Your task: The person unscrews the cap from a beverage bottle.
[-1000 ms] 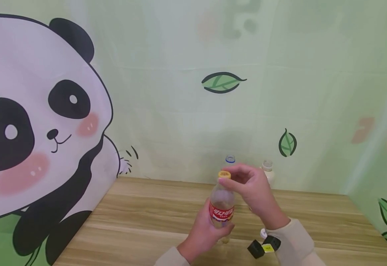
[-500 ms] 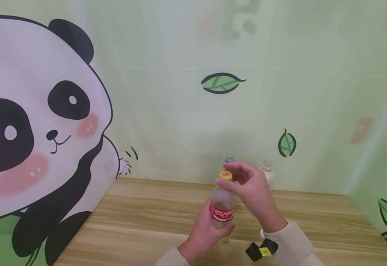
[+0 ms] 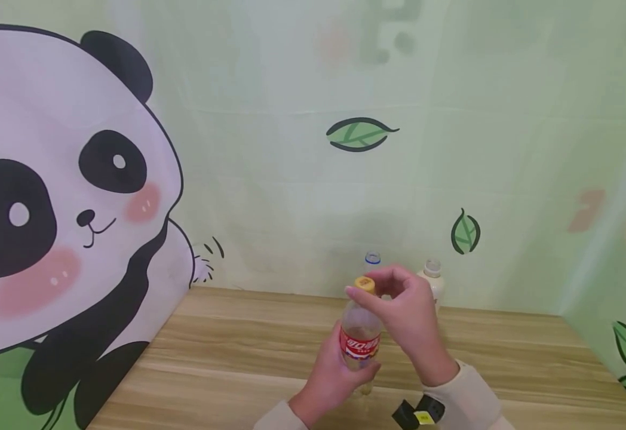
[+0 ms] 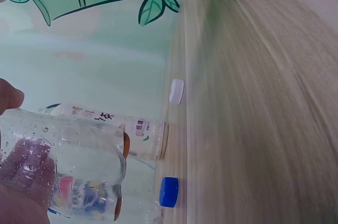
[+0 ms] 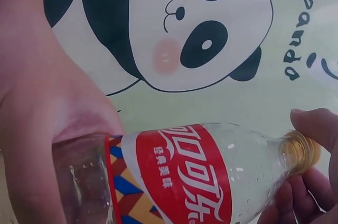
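In the head view my left hand grips a clear plastic soda bottle with a red label round its lower body. The bottle stands nearly upright above the wooden table. A yellow bottle cap sits on its neck, pinched by the thumb and fingers of my right hand. From the right wrist view, the thumb lies on one side of the cap and the curled fingers on the other. The left wrist view shows the bottle's wet, clear base, brownish liquid at the bottom.
Behind the hands stand a white bottle and a clear bottle with a blue neck ring, both uncapped. On the table lie a white cap and a blue cap. A printed panda backdrop encloses the table.
My right thumb has slid left across the front of the yellow cap, and the right wrist has shifted slightly left and down. The left hand keeps its hold with little movement.
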The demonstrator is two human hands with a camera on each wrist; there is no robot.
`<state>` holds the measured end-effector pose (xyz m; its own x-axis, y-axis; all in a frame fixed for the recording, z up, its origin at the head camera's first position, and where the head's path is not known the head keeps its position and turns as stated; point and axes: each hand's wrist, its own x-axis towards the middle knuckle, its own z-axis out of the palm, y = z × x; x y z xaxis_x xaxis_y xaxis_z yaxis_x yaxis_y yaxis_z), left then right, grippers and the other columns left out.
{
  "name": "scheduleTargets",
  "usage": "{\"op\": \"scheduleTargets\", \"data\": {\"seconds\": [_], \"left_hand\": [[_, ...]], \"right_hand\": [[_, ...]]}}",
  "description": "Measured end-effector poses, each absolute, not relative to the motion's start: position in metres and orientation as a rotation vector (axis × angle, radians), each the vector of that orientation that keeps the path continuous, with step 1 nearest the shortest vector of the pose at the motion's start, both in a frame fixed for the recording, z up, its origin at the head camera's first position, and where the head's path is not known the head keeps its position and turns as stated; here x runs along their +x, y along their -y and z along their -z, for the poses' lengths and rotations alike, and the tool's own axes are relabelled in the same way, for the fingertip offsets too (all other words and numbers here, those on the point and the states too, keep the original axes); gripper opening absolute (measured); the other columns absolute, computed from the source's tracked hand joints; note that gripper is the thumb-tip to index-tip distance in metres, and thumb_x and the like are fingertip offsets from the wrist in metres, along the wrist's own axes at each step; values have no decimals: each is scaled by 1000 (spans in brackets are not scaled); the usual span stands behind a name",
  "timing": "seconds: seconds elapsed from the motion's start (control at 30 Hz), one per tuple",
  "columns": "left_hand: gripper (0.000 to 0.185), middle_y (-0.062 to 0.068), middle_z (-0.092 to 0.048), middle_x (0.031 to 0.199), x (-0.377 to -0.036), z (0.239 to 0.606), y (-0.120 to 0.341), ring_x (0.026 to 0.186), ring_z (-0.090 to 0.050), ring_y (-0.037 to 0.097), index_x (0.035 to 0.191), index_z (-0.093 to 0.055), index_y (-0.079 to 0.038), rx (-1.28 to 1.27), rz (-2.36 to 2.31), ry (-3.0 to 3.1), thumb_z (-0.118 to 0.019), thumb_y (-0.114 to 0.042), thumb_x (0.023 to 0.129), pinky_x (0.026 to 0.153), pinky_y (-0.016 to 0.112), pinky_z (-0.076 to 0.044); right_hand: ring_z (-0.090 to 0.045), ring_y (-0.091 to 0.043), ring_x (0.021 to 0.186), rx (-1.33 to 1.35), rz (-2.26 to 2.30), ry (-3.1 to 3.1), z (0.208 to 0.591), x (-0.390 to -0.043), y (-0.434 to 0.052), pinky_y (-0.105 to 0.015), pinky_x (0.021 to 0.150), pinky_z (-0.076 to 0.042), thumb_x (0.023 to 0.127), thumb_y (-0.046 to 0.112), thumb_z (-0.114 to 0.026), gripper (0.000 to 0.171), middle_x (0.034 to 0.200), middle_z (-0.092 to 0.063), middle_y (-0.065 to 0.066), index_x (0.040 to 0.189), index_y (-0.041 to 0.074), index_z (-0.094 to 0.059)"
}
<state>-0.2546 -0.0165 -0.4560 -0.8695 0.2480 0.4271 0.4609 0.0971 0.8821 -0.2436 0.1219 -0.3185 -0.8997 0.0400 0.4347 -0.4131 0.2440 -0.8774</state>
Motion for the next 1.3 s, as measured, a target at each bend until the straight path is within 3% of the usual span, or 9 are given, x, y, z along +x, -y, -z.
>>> {"op": "scheduleTargets", "data": {"seconds": [0.23, 0.53, 0.73, 1.03, 1.3], "left_hand": [[70, -1, -63, 129, -254, 455, 18, 116, -63, 14, 140, -45, -21, -710, 1917, 2206, -82, -11, 82, 102, 29, -52], [72, -2, -63, 130, -256, 457, 18, 117, -62, 15, 141, -44, -22, -715, 1924, 2204, -83, -11, 82, 102, 29, -52], [71, -2, -63, 130, -256, 457, 18, 117, -63, 15, 141, -45, -23, -733, 1914, 2198, -83, -12, 82, 103, 29, -52], [70, -2, -64, 129, -255, 458, 18, 116, -63, 14, 140, -45, -23, -740, 1887, 2202, -83, -15, 82, 103, 30, -52], [71, -2, -65, 128, -257, 460, 17, 115, -64, 13, 140, -46, -23, -721, 1864, 2208, -84, -16, 81, 102, 30, -52]], "right_hand": [[-69, -17, 91, 442, -1777, 2164, 322, -249, -129, -25, 77, -57, 79, 24, -90, 36, 102, -73, -1, 109, 9, -77], [-67, -16, 91, 544, -1807, 2190, 322, -254, -134, -25, 79, -58, 84, 15, -85, 33, 101, -68, -1, 114, 6, -76], [-65, -16, 92, 528, -1827, 2186, 321, -252, -132, -24, 80, -56, 82, 16, -87, 43, 102, -71, -1, 122, 9, -72], [-64, -19, 81, 343, -1704, 2156, 318, -243, -122, -25, 69, -55, 71, 29, -95, 40, 90, -72, -4, 98, 12, -72], [-66, -18, 82, 358, -1706, 2158, 317, -243, -123, -25, 69, -55, 74, 28, -93, 36, 91, -73, -5, 100, 10, -75]]}}
